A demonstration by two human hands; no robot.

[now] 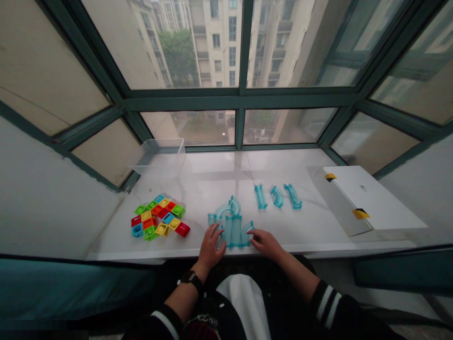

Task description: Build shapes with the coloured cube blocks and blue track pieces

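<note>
From the head camera, your left hand and right hand both rest open at the near edge of the white marble counter, neither closed in a grip. Your left fingers lie over one end of a cluster of translucent blue marble-run track pieces, while your right fingertips touch a curved piece at its other end. The cluster sits between your hands, so keep your touch light and even on both sides, because those thin clear walls look easy to knock apart. Three loose blue track pieces lie just beyond it, colourful square tiles lie to the left, and a clear plastic bin stands by the window.
</note>
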